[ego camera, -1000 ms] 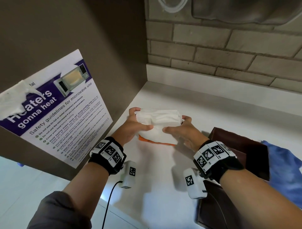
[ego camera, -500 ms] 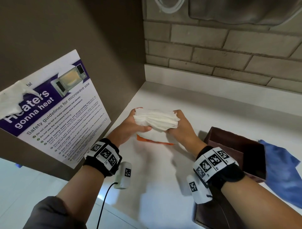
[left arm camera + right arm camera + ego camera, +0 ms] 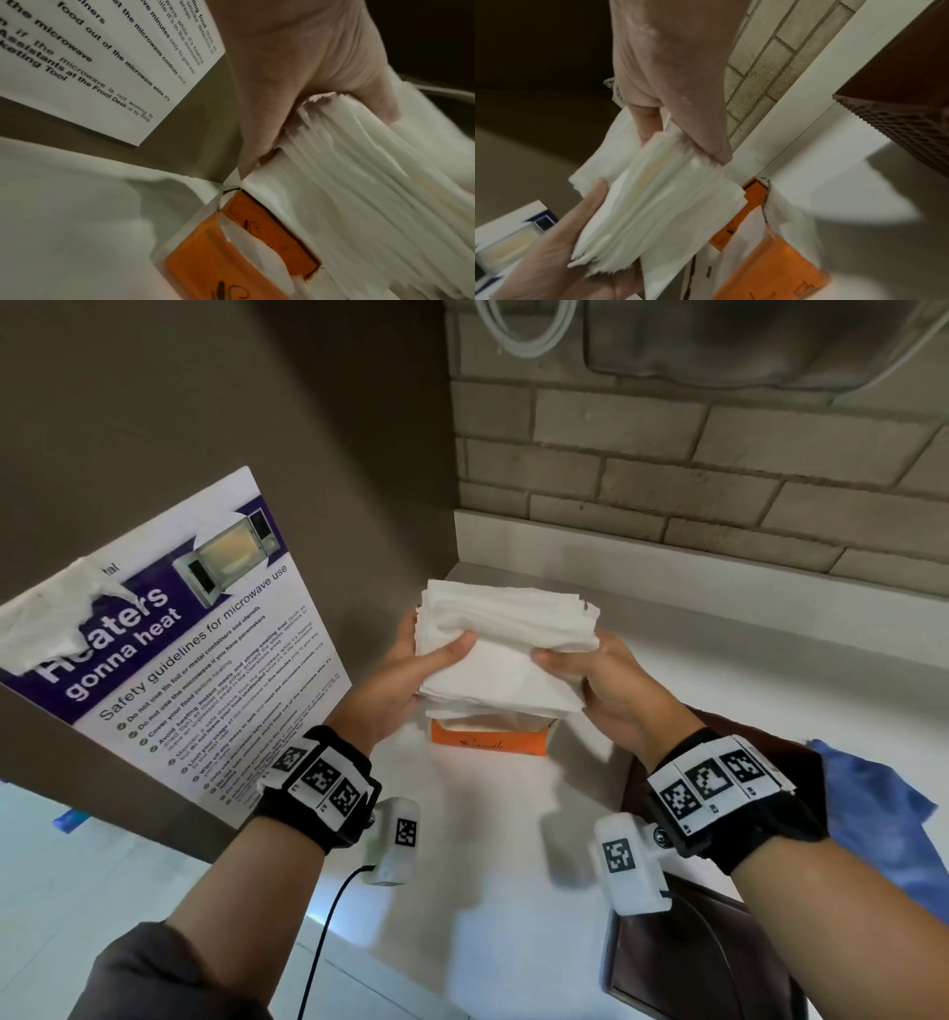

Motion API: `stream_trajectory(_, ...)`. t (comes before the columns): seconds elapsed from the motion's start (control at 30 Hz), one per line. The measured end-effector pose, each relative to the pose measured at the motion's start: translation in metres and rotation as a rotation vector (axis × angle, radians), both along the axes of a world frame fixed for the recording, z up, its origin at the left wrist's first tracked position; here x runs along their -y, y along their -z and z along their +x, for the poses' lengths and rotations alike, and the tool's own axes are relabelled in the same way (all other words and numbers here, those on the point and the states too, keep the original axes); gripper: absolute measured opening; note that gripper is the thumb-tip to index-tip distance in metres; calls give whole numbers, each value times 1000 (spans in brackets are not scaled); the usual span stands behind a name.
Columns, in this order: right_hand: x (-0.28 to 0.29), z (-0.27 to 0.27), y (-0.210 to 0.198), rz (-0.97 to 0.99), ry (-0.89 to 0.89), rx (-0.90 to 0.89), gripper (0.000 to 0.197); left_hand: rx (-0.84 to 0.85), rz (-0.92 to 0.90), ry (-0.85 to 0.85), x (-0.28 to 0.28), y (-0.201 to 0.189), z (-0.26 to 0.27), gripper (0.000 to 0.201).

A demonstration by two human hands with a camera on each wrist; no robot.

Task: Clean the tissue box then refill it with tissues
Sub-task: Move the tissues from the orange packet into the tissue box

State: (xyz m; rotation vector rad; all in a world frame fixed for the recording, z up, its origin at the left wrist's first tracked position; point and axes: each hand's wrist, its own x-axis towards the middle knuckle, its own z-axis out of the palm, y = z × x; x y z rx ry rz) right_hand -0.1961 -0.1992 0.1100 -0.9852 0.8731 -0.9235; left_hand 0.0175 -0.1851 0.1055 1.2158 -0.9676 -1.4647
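Item 1: thick stack of white folded paper tissues [image 3: 506,649], held in the air over the back-left corner of the white countertop [image 3: 493,865]. I hold it between both hands, and its long axis runs left to right between them.

Item 2: left hand [image 3: 398,683], thumb curled over the top sheet, fingers hidden under the stack's left end; a firm pinch.

Item 3: right hand [image 3: 611,688], thumb on top, fingers wrapped under the right end; likewise closed on the stack.

Item 4: orange cardboard tissue packet [image 3: 488,742], torn open, sitting on the countertop directly below the stack, with white paper showing in its opening.

Item 5: dark brown tissue box [image 3: 719,963], at the countertop's right front edge, well apart from the stack. I judge the carry goes right and toward me, with my right hand the nearer. Its opening is not visible to me.

Item 6: blue cloth [image 3: 883,819], just right of the box.
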Motion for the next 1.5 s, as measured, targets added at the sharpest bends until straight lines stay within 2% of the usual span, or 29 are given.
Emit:
stream_trajectory(0.13, -3, -7, -9, 78, -15, 15, 42, -71, 47, -10, -6, -16, -7, 40)
stream_trajectory(0.33, -15, -16, -25, 163, 4, 81, 38, -141, 81, -43, -13, -28, -25, 38)
stream_trajectory(0.5, -33, -38, -37, 215, -14, 134, 32, -204, 34, -1, -20, -39, -46, 19)
stream_trajectory(0.63, -44, -63, -38, 177, 103, 48, 37, -255, 49, 39, -24, -42, -67, 34)
stream_trajectory(0.83, -59, -106, -32, 213, 244, 177, 44, -478, 166, 341, -41, -23, -95, 73)
stream_trajectory(0.97, -71, -128, -29, 255, 296, 250, 48, -341, 113, 390, -44, -11, -119, 90)
stream_trajectory(1.13, -84, -149, -31, 280, 313, 312, 41, -323, 141, 321, -44, -10, -135, 82)
stream_trajectory(1.27, -90, -160, -35, 262, 308, 302, 26, -290, 135, 300, -43, -10, -144, 79)
stream_trajectory(1.4, -91, -169, -39, 245, 276, 230, 22, -273, 119, 289, -41, -10, -151, 79)
stream_trajectory(1.5, -88, -173, -40, 236, 251, 147, 19, -292, 120, 272, -41, -10, -155, 66)
